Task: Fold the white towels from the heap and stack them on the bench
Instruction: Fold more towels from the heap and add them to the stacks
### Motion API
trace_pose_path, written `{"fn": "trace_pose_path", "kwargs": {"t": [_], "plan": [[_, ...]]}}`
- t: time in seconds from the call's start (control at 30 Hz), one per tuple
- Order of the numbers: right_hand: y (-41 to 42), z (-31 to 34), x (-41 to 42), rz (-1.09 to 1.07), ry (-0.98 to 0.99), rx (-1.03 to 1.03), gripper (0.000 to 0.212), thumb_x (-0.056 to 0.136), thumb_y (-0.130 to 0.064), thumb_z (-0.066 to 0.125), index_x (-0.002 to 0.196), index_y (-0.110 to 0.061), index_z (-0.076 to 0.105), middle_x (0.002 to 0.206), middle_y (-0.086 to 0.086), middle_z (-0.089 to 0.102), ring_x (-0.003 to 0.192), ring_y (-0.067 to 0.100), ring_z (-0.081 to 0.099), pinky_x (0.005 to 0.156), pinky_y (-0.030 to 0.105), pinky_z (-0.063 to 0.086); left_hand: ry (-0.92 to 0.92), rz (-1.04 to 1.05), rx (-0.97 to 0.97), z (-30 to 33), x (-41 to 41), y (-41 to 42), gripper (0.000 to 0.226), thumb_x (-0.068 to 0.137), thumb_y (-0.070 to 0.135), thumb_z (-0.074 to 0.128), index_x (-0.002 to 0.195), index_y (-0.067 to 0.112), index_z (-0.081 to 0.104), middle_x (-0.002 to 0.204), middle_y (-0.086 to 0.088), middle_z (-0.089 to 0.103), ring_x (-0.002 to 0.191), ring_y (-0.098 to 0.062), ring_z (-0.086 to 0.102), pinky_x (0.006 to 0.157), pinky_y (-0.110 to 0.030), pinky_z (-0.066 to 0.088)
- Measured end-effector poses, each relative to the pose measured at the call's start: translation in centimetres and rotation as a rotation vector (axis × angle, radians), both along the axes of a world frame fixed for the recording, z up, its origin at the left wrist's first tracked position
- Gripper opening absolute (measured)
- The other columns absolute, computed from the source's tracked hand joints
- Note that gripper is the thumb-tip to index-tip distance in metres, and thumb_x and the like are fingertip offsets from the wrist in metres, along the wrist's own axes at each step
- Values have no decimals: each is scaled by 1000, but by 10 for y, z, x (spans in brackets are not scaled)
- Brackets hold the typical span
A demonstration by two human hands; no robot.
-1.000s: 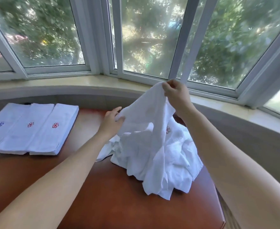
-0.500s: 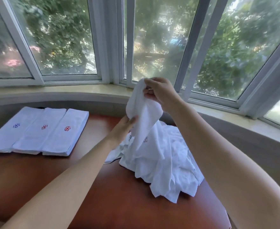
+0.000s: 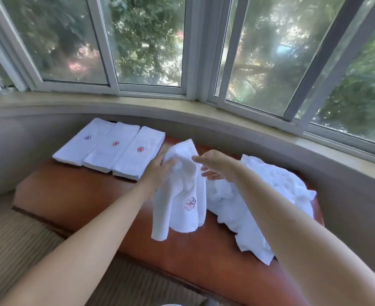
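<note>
A white towel [image 3: 182, 202] with a red flower mark hangs above the brown bench [image 3: 89, 195]. My left hand [image 3: 160, 167] grips its upper edge. My right hand [image 3: 213, 165] hovers just right of the towel with fingers spread and holds nothing. The heap of white towels [image 3: 266, 195] lies on the right part of the bench, partly behind my right forearm. Three folded towels lie side by side at the bench's far left: one [image 3: 82, 141] with a blue mark, a middle one [image 3: 111, 150] and a right one [image 3: 139, 155] with red marks.
A curved grey wall and pale window sill [image 3: 138, 104] wrap around the back of the bench. Bay windows rise above. A striped beige floor covering [image 3: 20, 244] lies in front of the bench at lower left.
The towel has come off the heap and moved left. My right hand has let go of its top, and my left hand now grips it. The view has dropped toward the bench.
</note>
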State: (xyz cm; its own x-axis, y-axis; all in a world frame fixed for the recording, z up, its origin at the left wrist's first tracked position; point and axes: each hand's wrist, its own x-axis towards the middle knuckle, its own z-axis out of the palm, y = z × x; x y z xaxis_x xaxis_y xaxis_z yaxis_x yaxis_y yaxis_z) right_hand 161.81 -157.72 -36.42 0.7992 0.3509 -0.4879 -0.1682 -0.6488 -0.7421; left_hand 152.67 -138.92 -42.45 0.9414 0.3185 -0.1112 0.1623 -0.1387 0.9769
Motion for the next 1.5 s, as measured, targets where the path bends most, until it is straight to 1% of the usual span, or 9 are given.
{"fn": "trace_pose_path", "kwargs": {"t": [0.2,0.33,0.43,0.77,0.9,1.0,1.1,1.33,1.5], "plan": [[52,-37,-46,-17,178,218,35,97,-41,64,118,-14,66,103,7,76,83,15,73,72,25,56,156,-10,42,-14,-40,35,42,96,49,58,133,29,60,123,0,67,116,-19,64,95,-37,54],[80,-60,-66,25,169,242,31,93,-37,69,116,-16,66,95,3,71,82,16,68,85,32,58,182,-13,25,-21,-68,57,25,96,49,57,117,41,68,113,9,72,105,-8,69,87,-31,54],[100,-75,-78,7,208,277,35,92,-34,72,118,-12,68,91,5,67,73,15,64,72,27,59,182,-70,55,-23,-85,67,19,97,48,56,109,42,70,108,13,73,98,0,69,82,-25,53],[172,-55,-90,-78,130,581,23,91,-1,66,115,-3,66,97,15,69,74,14,72,68,22,58,112,236,272,-3,-96,118,30,98,33,55,72,20,52,70,6,52,70,-16,50,60,-31,34],[163,-43,-69,-161,99,705,21,87,5,56,96,-12,65,84,8,64,71,15,67,65,23,56,57,133,275,8,-82,113,39,92,60,51,93,23,65,82,7,64,77,-14,59,67,-32,43],[121,-81,-45,-315,-47,366,21,87,-2,48,91,-16,63,86,5,62,75,19,62,66,30,55,196,-22,107,-22,-70,98,25,92,65,55,102,49,70,101,18,72,93,-5,69,76,-28,59],[53,-149,-31,-204,-155,-200,16,95,-11,48,95,-21,60,102,10,63,93,30,61,84,41,54,406,-40,130,-80,-61,92,17,101,49,52,105,40,66,115,7,68,106,-19,67,93,-42,58],[-5,-233,-3,-65,97,-338,27,94,-5,43,97,-18,66,80,6,54,60,22,49,53,28,41,762,-148,161,-185,-56,72,35,95,41,56,128,29,59,125,2,62,109,-18,63,93,-33,53],[-11,-253,28,63,277,-388,32,90,-3,46,114,-16,63,91,6,53,58,22,47,52,27,42,904,-37,-11,-231,-28,36,76,95,38,63,159,30,23,129,2,55,105,-21,62,89,-38,59]]}}
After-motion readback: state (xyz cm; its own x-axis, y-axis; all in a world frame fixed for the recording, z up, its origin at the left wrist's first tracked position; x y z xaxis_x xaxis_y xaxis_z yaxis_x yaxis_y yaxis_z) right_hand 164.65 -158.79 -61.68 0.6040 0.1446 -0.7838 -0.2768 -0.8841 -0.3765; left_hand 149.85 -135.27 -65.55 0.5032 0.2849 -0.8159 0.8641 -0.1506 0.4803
